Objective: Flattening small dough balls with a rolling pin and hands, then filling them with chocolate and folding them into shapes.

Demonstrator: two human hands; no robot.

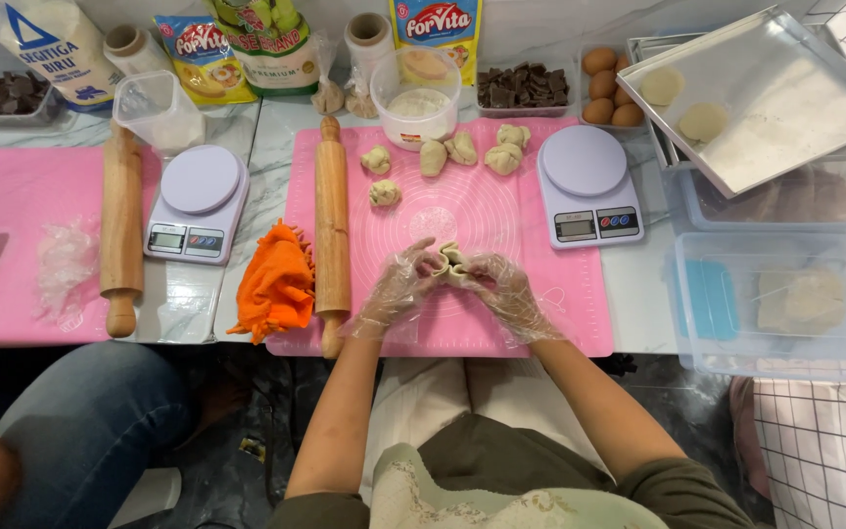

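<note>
Just below the middle of the frame, over the pink silicone mat [501, 323], the gloved left hand [399, 286] and gloved right hand [506, 289] are both closed around one small dough piece [450, 263], fingertips pinching its folded edges together. The fold would likely seal best with even, light pinches from both sides, thumbs supporting the base so the thin plastic gloves don't snag. Its open seam faces up toward the camera, and its long axis seems to run up-down in the frame, though the fingers hide much.
</note>
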